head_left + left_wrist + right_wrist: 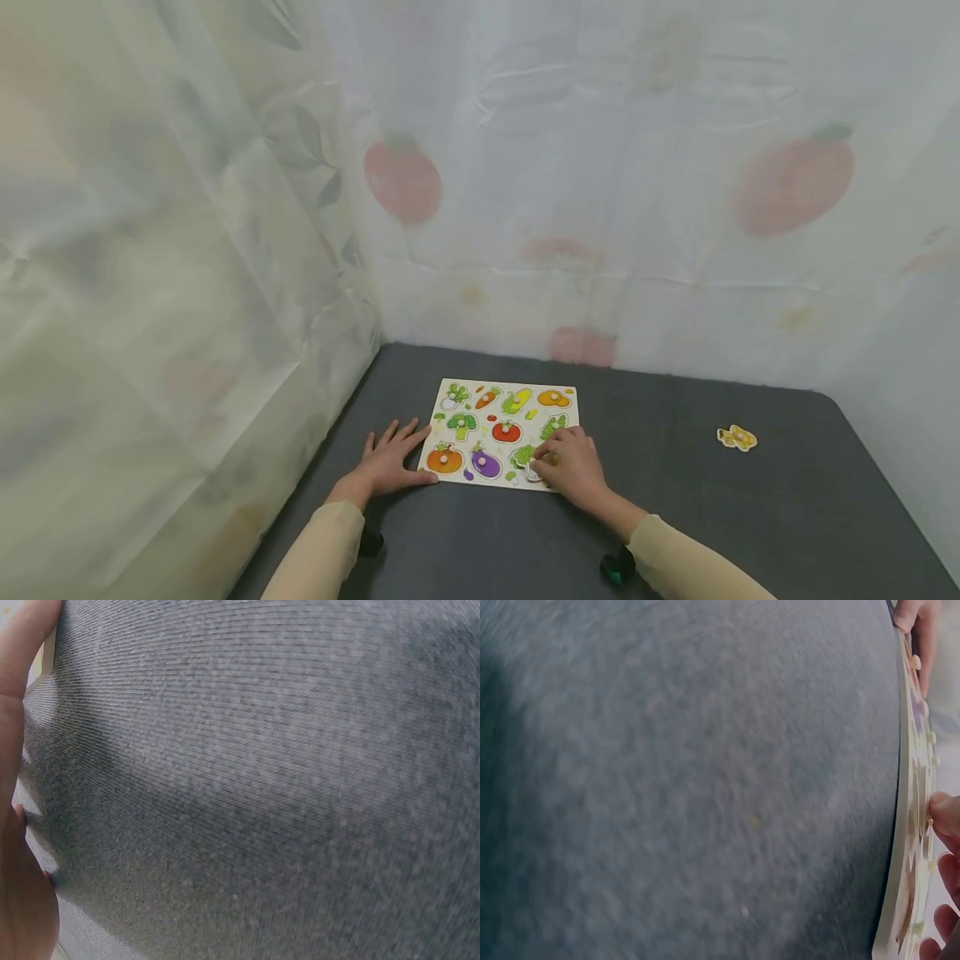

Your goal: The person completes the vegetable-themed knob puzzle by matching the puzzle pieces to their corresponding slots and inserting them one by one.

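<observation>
A white wooden peg puzzle board (525, 386) printed with vegetables lies on the dark table. My right hand (572, 468) is at its lower right corner, thumb and fingertips pinching the small knob of a leafy green-and-white vegetable puzzle piece (522, 455); the hand partly covers this piece. In the right wrist view the thumb (946, 814) meets the knob close above the board. My left hand (386, 467) rests at the board's left edge with fingers spread, its thumb by the lower left corner. Knobbed pieces such as the eggplant (486, 463), tomato (506, 431) and pumpkin (444, 458) sit on the board.
A loose yellow-orange puzzle piece (738, 437) lies on the table (660, 492), well to the right of the board. Pale printed curtains (525, 208) hang behind the table and along its left side.
</observation>
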Demonstrator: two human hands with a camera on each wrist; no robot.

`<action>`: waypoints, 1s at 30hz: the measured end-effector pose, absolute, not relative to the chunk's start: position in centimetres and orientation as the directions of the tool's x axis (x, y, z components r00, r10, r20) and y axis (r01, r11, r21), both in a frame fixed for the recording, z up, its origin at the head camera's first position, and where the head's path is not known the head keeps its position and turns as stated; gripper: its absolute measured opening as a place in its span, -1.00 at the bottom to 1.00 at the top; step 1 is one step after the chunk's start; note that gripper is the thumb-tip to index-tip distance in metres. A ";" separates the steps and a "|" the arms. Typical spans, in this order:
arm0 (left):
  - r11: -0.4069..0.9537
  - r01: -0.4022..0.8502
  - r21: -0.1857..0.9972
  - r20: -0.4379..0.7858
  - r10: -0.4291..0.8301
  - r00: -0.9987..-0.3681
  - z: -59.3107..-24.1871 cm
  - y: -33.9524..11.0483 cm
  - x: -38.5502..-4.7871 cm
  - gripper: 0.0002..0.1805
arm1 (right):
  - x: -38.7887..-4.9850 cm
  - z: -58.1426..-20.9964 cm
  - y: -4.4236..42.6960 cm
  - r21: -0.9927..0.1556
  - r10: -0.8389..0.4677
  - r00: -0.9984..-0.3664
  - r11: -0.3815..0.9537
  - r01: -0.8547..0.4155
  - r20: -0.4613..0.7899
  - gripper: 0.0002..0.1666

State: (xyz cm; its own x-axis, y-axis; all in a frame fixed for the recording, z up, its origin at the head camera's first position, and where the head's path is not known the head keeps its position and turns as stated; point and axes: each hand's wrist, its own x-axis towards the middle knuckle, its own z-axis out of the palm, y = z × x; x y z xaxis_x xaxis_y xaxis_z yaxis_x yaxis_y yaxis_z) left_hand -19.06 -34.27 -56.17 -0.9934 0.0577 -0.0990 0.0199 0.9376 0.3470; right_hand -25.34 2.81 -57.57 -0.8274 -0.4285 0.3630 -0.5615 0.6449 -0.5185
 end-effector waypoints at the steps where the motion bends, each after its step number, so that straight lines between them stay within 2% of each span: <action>1: 0.936 0.021 0.352 -0.094 0.058 -0.994 -56.1 -34.2 -19.0 0.16 | -25.3 -57.6 2.7 -0.517 -0.431 -0.825 0.643 -0.565 0.365 -0.91; 16: 0.919 0.023 0.394 -0.048 0.046 -0.998 -58.0 -35.0 -19.4 0.22 | -24.9 -58.0 2.1 -0.476 -0.449 -0.788 0.631 -0.613 0.421 -0.89; 22: 0.922 0.015 0.386 -0.067 0.045 -0.997 -57.8 -34.9 -19.4 0.21 | -25.0 -58.0 1.9 -0.487 -0.445 -0.801 0.637 -0.597 0.401 -0.89; 30: 0.938 0.013 0.348 -0.101 0.051 -0.994 -55.8 -34.0 -18.7 0.15 | -25.0 -57.7 1.9 -0.487 -0.450 -0.800 0.636 -0.599 0.397 -0.91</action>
State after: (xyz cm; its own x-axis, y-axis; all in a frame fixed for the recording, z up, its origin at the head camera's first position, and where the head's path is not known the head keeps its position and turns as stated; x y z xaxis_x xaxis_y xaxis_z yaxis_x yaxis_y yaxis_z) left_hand -18.71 -34.04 -55.75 -0.9936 0.0509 -0.1005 0.0128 0.9376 0.3475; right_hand -25.03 1.91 -57.74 -0.8002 -0.4497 0.3968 -0.5988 0.6356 -0.4873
